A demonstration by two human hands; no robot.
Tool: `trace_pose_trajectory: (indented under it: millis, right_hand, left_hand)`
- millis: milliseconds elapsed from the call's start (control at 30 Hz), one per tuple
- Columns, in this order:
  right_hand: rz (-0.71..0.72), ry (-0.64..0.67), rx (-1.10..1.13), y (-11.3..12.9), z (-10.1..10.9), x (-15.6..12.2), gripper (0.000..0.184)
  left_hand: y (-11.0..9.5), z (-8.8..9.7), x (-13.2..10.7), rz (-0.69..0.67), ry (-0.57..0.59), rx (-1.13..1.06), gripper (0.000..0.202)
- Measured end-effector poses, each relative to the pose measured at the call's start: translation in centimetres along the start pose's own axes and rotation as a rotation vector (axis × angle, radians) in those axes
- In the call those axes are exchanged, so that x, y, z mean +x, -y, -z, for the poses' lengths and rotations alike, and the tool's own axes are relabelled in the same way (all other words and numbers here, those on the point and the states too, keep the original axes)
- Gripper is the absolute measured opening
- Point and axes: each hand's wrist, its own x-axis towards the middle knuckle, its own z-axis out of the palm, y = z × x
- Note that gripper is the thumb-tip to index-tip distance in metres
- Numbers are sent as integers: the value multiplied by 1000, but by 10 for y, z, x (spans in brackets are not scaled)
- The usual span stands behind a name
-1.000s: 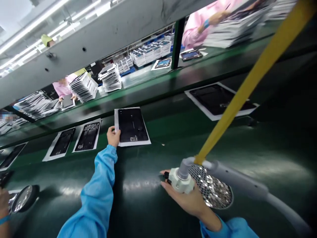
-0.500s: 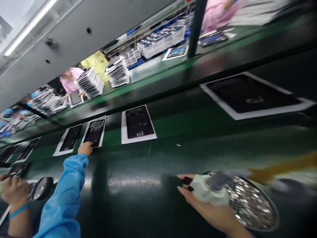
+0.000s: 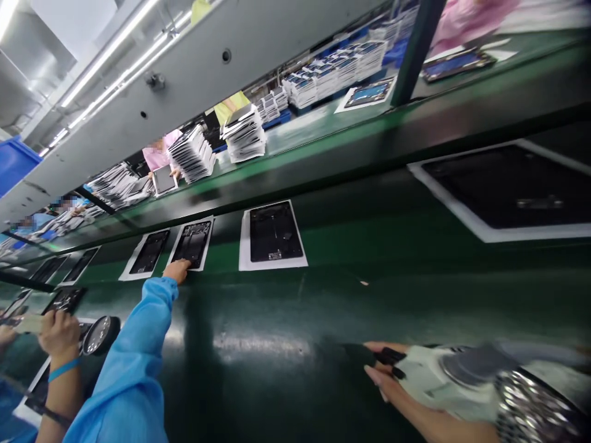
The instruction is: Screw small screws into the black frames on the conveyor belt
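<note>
My left hand (image 3: pixel 176 271), in a blue sleeve, reaches to the lower edge of a black tablet housing (image 3: pixel 192 242) on white paper. Its fingers are bent onto that edge, the thumb partly hidden. At the lower right my right hand (image 3: pixel 406 394) is closed round a pale green hand tool (image 3: pixel 434 375) with a black tip (image 3: pixel 391 357) pointing left. A round dish of small shiny metal parts (image 3: pixel 538 400) is beside the tool, near my wrist; whether they are joined I cannot tell. Another tablet housing (image 3: pixel 274 232) lies on paper right of my left hand.
More housings on paper, one large at the right (image 3: pixel 503 184), line the green bench (image 3: pixel 277 314). At left a co-worker's hand (image 3: pixel 62 335) with a blue wristband grips a pale tool, near a round dish (image 3: pixel 99 335). A raised shelf (image 3: pixel 314 160) carries stacked papers (image 3: pixel 242 132).
The view has swung left, so most things appear further right. My left hand stays at the same housing's edge. My right hand and its tool sit further right and lower in the picture.
</note>
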Motion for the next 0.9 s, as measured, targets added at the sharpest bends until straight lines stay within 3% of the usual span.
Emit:
trace_pose_trajectory:
  millis: [133,300,333,400,433,533,600,733,900]
  right_hand:
    - [-11,75,37,21,-4,5,32]
    - [-7,136,179,32,-11,10,46]
    - [-36,177,225,30,-12,10,49]
    - [-102,235,271,26,-15,9,49]
    - [-121,243,263,24,-16,9,45]
    - [-115,181,187,23,-17,9,34]
    - [-63,138,155,27,-16,10,30]
    - [29,129,98,32,-14,14,16]
    - [71,-103,41,37,6,14,20]
  left_hand:
    - [-12,9,-2,-37,-108,33,28]
    - [-41,17,-17,-123,-387,27,33]
    - [-46,19,-21,-141,-471,19,31]
    - [-57,25,-33,-252,-828,-18,22]
    - [-63,29,-40,-334,-953,-27,20]
    - [-89,50,-70,-555,-1148,-44,25]
    - [-111,66,-95,-646,-1175,-75,31]
    - [-158,89,-139,-846,-1108,-177,38]
    - [-214,94,-169,-1076,-1009,-280,37]
